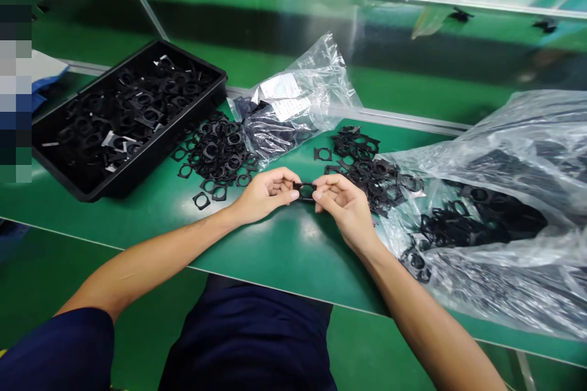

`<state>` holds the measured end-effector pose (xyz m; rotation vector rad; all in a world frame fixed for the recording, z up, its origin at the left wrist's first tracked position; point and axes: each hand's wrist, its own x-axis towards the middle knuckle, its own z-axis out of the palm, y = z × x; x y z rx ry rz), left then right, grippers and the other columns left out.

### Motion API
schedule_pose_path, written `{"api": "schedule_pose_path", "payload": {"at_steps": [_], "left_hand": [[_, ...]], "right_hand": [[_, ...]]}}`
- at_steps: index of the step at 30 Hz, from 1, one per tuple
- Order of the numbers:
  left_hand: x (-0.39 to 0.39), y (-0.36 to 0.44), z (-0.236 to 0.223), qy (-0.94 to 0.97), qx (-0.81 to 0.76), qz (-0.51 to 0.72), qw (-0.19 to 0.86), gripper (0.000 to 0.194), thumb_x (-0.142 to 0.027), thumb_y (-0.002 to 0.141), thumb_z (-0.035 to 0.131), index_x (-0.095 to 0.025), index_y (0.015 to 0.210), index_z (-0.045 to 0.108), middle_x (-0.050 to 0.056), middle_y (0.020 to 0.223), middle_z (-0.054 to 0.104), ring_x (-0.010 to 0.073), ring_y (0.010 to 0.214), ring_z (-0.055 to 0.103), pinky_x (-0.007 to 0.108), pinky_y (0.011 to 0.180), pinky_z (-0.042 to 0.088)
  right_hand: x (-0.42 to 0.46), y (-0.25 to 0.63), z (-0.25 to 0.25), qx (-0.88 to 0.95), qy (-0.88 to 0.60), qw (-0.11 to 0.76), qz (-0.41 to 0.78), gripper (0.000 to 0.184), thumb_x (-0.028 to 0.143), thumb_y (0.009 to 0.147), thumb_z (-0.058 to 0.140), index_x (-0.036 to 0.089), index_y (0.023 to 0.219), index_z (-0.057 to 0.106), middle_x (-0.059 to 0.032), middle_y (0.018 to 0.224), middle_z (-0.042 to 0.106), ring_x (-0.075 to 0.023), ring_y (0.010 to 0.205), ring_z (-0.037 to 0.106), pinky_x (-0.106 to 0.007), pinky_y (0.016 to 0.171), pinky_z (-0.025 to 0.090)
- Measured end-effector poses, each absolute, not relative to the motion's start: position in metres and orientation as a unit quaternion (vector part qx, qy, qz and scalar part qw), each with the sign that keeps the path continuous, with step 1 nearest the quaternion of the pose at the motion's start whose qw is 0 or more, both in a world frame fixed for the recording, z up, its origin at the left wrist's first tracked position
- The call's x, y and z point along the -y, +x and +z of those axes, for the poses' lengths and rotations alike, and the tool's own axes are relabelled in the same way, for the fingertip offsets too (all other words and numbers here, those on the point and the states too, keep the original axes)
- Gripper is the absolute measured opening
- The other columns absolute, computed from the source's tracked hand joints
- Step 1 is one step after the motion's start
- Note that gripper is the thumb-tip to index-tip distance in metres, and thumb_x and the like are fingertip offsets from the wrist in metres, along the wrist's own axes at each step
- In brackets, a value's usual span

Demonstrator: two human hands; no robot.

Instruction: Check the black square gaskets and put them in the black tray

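Between my two hands is a small black plastic frame [306,191] with a round opening, held just above the green table. My left hand [270,194] pinches its left end between thumb and fingers. At the opposite end, my right hand [342,203] grips it the same way. Beyond my left hand lies a heap of loose black ring-shaped parts [220,149], a few of them spread out singly. Another pile of black frames [367,171] lies just past my right hand. Whether the held piece is one part or two joined cannot be made out.
A black bin [131,180] full of black parts with some white bits stands at the left. A clear bag [316,91] with labels lies behind. On the right, a large open plastic bag [495,256] spills black parts. A shelf [440,3] with bagged items runs across the back.
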<state>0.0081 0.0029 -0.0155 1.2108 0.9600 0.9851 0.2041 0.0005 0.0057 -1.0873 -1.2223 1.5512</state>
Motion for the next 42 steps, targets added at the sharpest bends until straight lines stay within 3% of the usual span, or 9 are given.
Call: {"api": "schedule_pose_path", "payload": {"at_steps": [29,42], "left_hand": [[-0.0026,0.0088,-0.0113,0.520,-0.429,0.404,0.619,0.026,-0.033,0.075,0.079,-0.015,0.088,0.067,-0.002,0.070,0.057,0.0079,0.062,0.051,0.021,0.060,0.043],[-0.0030,0.0090,-0.0126,0.522,-0.426,0.402,0.620,0.028,-0.036,0.075,0.080,-0.015,0.087,0.066,-0.002,0.069,0.057,0.0078,0.061,0.051,0.021,0.060,0.044]], "right_hand": [[-0.0011,0.2041,0.0041,0.523,-0.469,0.406,0.585,0.037,0.052,0.073,0.083,0.020,0.080,0.066,0.0022,0.064,0.060,-0.0117,0.054,0.054,-0.029,0.059,0.051],[-0.0013,0.2042,0.0055,0.512,-0.469,0.408,0.592,0.035,0.049,0.072,0.084,0.020,0.080,0.067,0.0026,0.064,0.060,-0.0107,0.054,0.053,-0.028,0.059,0.051]]}}
